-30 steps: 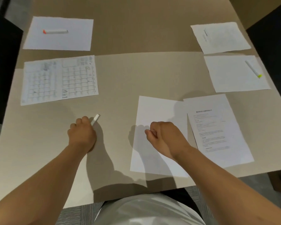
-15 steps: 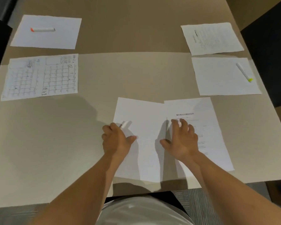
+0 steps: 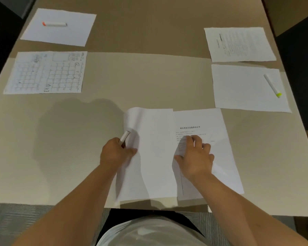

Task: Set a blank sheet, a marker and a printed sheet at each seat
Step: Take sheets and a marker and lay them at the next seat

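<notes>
Beige table (image 3: 149, 82), middle bare. Six sheets, three markers. Left hand (image 3: 116, 153) grips white marker (image 3: 124, 136) and lifts left edge of blank sheet (image 3: 155, 157) at near edge. Right hand (image 3: 196, 157), fingers spread flat, presses printed sheet (image 3: 212, 132), overlapped by blank one. Orange marker (image 3: 54, 24) far left; yellow marker (image 3: 272, 85) right, each on a sheet.

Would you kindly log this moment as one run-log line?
left hand: grips marker, lifts blank sheet edge | right hand: presses printed sheet | near seat: marker unplaced
</notes>
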`<state>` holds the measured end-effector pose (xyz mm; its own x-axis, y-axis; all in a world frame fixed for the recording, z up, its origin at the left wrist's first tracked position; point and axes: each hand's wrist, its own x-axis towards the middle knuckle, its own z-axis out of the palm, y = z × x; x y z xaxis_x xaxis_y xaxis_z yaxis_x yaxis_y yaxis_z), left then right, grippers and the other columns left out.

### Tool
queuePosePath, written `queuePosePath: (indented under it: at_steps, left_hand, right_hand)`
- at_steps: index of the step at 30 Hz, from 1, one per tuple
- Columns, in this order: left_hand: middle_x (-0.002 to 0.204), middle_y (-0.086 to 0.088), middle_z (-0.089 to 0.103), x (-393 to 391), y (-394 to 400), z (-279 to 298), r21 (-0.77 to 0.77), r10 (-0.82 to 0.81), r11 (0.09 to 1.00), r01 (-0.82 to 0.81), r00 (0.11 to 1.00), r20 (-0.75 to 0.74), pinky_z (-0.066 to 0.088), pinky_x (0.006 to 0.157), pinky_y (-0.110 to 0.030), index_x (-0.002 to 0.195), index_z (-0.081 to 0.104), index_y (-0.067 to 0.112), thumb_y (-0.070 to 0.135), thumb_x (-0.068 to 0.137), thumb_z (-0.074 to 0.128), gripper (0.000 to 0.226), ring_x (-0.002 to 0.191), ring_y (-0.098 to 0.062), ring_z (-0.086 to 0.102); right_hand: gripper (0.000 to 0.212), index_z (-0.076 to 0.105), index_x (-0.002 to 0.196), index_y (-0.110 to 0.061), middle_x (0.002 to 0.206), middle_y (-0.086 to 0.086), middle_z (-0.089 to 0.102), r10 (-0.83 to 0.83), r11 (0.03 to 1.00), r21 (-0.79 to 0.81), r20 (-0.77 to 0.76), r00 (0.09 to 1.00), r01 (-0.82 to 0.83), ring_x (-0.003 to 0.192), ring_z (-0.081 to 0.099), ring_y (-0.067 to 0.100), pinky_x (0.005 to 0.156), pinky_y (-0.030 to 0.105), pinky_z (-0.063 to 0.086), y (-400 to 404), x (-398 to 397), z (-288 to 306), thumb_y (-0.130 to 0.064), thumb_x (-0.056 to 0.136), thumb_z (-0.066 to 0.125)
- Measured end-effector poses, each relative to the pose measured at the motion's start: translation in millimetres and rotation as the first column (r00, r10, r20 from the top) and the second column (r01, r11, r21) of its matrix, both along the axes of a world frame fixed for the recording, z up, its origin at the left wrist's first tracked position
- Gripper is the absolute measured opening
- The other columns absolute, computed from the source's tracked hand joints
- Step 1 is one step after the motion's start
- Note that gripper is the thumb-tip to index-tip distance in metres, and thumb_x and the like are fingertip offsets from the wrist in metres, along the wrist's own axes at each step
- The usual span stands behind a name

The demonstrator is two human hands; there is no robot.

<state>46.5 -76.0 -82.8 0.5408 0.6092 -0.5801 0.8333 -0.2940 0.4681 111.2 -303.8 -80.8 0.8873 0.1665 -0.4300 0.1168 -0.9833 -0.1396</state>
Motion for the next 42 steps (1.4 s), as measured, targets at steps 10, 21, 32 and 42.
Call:
queuePosePath:
  at_steps: [10, 21, 32, 42]
  left_hand:
    - [0.066, -0.004, 0.051, -25.0, 25.3, 23.1, 0.166, 0.056, 0.983, -0.084, 0.984, 0.171, 0.035, 0.051, -0.03, 0.07, 0.045, 0.016, 0.019, 0.075, 0.076, 0.032, 0.056, -0.023, 0.048]
    - [0.068, -0.005, 0.053, -54.6, 17.0, 35.8, 0.129, 0.106, 0.984, -0.124, 0.984, 0.143, 0.038, 0.055, -0.032, 0.08, 0.054, 0.006, 0.018, 0.071, 0.077, 0.028, 0.058, -0.023, 0.05]
    - [0.08, -0.016, 0.061, -79.5, 18.3, 40.5, -0.018, 0.228, 0.973, -0.232, 0.936, 0.266, 0.054, 0.063, -0.045, 0.089, 0.058, -0.001, 0.024, 0.073, 0.079, 0.036, 0.07, -0.033, 0.062]
    - [0.085, -0.008, 0.072, -131.9, 89.7, 98.0, -0.273, 0.324, 0.939, -0.208, 0.798, 0.508, 0.058, 0.069, -0.046, 0.087, 0.068, 0.013, 0.021, 0.081, 0.076, 0.013, 0.075, -0.028, 0.071]
  right_hand:
    - [0.127, -0.003, 0.153, -0.023, 0.161, 0.004, -0.009, 0.032, 0.996, -0.079, -0.104, 0.994, -0.04, 0.142, 0.009, 0.033, 0.111, 0.047, 0.023, -3.6, -11.0, -5.2, -0.081, 0.062, 0.063]
    - [0.081, 0.015, 0.145, -0.019, 0.145, 0.009, 0.028, 0.173, 0.983, -0.055, -0.026, 0.985, -0.174, 0.121, 0.038, 0.034, 0.091, 0.049, 0.044, 5.4, -23.1, 4.1, -0.023, 0.079, 0.062]
    - [0.016, 0.053, 0.105, -0.013, 0.09, 0.004, 0.057, 0.125, 0.958, 0.26, 0.002, 0.992, -0.121, 0.074, 0.051, 0.02, 0.057, 0.029, 0.036, 13.3, -21.4, 25.4, -0.011, 0.09, 0.048]
    - [0.039, 0.028, 0.058, -0.017, 0.053, -0.007, 0.028, 0.279, 0.717, 0.669, -0.023, 0.96, -0.193, 0.045, 0.03, 0.007, 0.044, 0.017, 0.028, 136.2, -67.9, 106.0, -0.007, 0.08, 0.059]
